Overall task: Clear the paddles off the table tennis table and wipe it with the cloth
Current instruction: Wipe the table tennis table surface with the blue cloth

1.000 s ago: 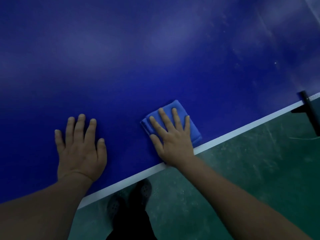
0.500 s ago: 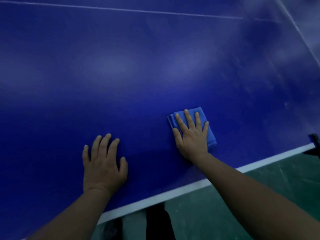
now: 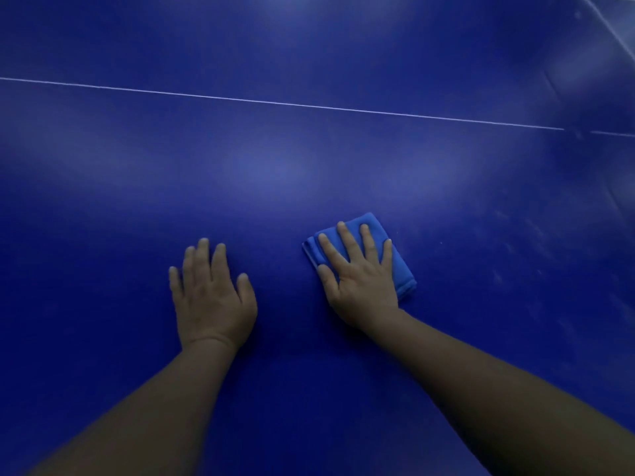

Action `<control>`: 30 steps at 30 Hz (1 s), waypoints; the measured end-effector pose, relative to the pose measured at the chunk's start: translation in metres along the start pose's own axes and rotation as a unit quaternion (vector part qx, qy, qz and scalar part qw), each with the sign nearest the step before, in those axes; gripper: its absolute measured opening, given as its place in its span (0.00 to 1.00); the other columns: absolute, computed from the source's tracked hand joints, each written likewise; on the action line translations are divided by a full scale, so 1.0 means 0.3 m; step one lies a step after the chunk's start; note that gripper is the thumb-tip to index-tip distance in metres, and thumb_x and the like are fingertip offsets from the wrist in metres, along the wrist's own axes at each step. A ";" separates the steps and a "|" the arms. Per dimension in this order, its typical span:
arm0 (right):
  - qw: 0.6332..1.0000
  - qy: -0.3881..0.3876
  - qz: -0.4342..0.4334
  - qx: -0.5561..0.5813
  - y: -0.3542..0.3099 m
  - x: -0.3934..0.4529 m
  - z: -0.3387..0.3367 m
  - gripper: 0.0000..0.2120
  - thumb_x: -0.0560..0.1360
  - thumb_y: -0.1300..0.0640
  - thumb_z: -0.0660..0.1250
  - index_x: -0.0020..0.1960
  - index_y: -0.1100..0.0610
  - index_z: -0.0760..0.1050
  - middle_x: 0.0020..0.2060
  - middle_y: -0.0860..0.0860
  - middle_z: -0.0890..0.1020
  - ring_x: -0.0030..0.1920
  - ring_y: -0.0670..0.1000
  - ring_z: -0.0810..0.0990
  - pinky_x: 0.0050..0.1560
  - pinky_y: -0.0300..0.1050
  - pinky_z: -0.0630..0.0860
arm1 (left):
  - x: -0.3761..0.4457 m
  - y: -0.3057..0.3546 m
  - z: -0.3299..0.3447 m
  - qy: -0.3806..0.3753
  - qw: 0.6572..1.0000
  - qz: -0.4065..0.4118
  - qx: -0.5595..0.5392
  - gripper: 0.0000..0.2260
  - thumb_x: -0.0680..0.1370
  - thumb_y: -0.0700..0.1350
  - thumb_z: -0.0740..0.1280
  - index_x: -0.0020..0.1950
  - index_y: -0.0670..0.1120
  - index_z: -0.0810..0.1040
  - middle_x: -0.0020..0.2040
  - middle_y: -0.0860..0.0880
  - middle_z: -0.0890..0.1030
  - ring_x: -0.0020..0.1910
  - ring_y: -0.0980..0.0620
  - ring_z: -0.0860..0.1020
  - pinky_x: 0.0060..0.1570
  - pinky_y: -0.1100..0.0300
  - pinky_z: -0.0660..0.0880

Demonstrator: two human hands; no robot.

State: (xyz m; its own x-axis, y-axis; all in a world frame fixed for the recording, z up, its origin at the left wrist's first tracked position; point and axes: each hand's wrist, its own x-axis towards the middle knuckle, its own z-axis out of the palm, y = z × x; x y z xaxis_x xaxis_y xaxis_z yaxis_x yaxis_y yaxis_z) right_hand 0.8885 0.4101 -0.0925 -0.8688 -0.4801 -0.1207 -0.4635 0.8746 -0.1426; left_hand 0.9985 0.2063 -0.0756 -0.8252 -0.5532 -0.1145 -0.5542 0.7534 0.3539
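The dark blue table tennis table [image 3: 309, 173] fills the whole view. A folded blue cloth [image 3: 400, 266] lies flat on it, right of centre. My right hand [image 3: 357, 273] presses down on the cloth with fingers spread, covering most of it. My left hand [image 3: 213, 293] rests palm down on the bare table surface to the left, fingers apart, holding nothing. No paddles are in view.
A thin white centre line [image 3: 309, 105] crosses the table from left to right beyond my hands. Faint dusty smears [image 3: 536, 255] mark the surface at the right. A pale line [image 3: 611, 32] runs diagonally in the top right corner.
Both hands and the cloth have moved farther onto the table. The white table edge, the green floor and the net post have dropped out of view; the centre line now shows.
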 end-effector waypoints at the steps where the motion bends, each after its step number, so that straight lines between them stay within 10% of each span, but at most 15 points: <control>1: 1.000 0.004 -0.007 -0.001 0.005 0.063 -0.006 0.29 0.80 0.36 0.44 0.80 0.40 0.55 0.81 0.46 0.54 0.81 0.58 0.45 0.76 0.68 0.39 | 0.004 -0.004 0.012 -0.001 1.000 -0.008 0.006 0.29 0.82 0.55 0.53 0.81 0.45 0.56 0.82 0.46 0.49 0.81 0.49 0.43 0.78 0.44 0.39; 9: 0.999 -0.020 0.028 0.005 0.057 0.598 -0.099 0.27 0.82 0.38 0.44 0.81 0.39 0.49 0.82 0.46 0.48 0.81 0.58 0.42 0.76 0.69 0.39 | 0.015 -0.002 0.036 -0.009 0.998 0.016 0.052 0.30 0.80 0.59 0.43 0.82 0.50 0.53 0.83 0.49 0.48 0.81 0.51 0.40 0.78 0.43 0.38; 17: 0.991 0.020 -0.130 -0.013 0.035 0.281 -0.029 0.26 0.81 0.39 0.52 0.78 0.42 0.63 0.79 0.49 0.63 0.79 0.61 0.56 0.75 0.71 0.49 | 0.024 -0.010 0.034 -0.025 0.998 0.010 0.056 0.29 0.80 0.57 0.45 0.81 0.49 0.57 0.82 0.48 0.53 0.81 0.48 0.44 0.78 0.40 0.40; 23: 0.997 -0.007 0.070 0.011 0.066 0.712 -0.106 0.27 0.83 0.40 0.46 0.81 0.39 0.49 0.82 0.46 0.49 0.81 0.58 0.42 0.76 0.70 0.40 | 0.026 -0.008 0.039 -0.022 0.998 0.010 0.064 0.29 0.80 0.57 0.47 0.80 0.48 0.60 0.82 0.47 0.55 0.81 0.47 0.46 0.77 0.40 0.41; 30: 0.999 0.036 0.040 -0.003 -0.151 0.520 -0.016 0.27 0.82 0.41 0.47 0.80 0.42 0.54 0.81 0.50 0.54 0.80 0.61 0.47 0.74 0.72 0.40 | 0.028 -0.009 0.055 0.008 0.997 0.024 0.068 0.29 0.79 0.54 0.52 0.78 0.46 0.64 0.80 0.44 0.60 0.80 0.43 0.54 0.76 0.37 0.47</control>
State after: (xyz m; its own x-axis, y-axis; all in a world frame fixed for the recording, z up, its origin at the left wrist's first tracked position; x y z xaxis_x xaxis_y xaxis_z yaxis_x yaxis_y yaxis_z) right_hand 0.7732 0.2958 -0.1002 -0.9134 -0.4025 -0.0615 -0.3926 0.9106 -0.1291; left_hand 0.9912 0.2054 -0.0930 -0.8501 -0.5197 -0.0850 -0.5242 0.8200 0.2296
